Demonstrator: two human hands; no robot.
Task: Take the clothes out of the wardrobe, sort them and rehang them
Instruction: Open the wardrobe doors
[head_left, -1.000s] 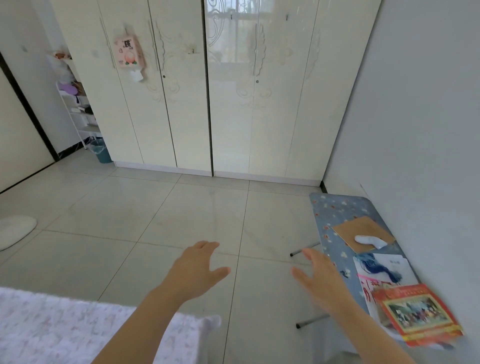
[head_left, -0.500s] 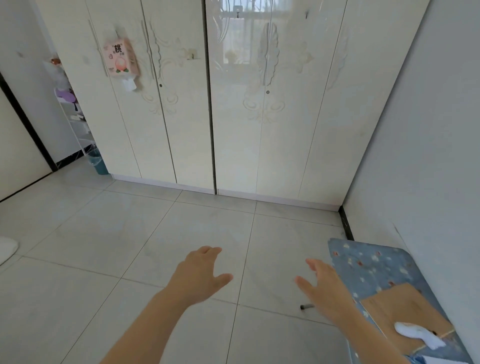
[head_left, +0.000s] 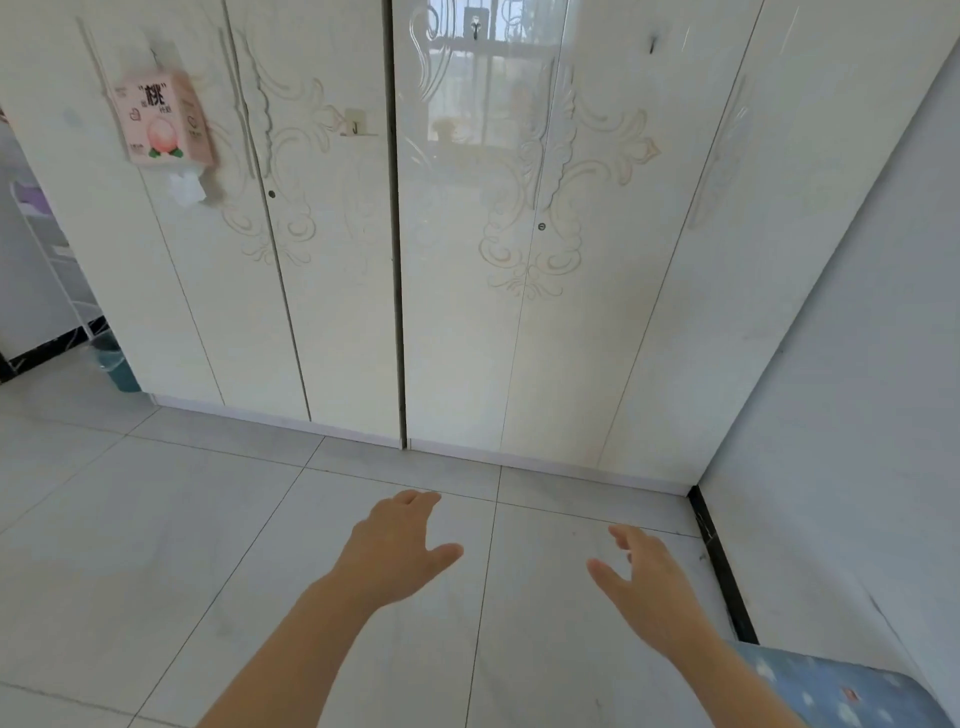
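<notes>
The left hand (head_left: 395, 545) and the right hand (head_left: 644, 582) are held out empty over the tiled floor (head_left: 156, 545), fingers spread and relaxed, short of the closed wardrobe (head_left: 467, 312), behind whose doors the clothes are presumably kept. A grip could be fumbled, since the pale handles are hard to make out against the glossy ornament, and the hanging tissue box (head_left: 163, 119) could be knocked by a swung door. No garment is seen, and the blue patterned board (head_left: 852, 691) is cut off.

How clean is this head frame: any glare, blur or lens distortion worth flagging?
Head view: a window reflection glares on the glossy wardrobe doors; wide-angle distortion splays the door edges outward; the right hand looks slightly blurred, the left hand sharper; light is soft, shadows faint.
</notes>
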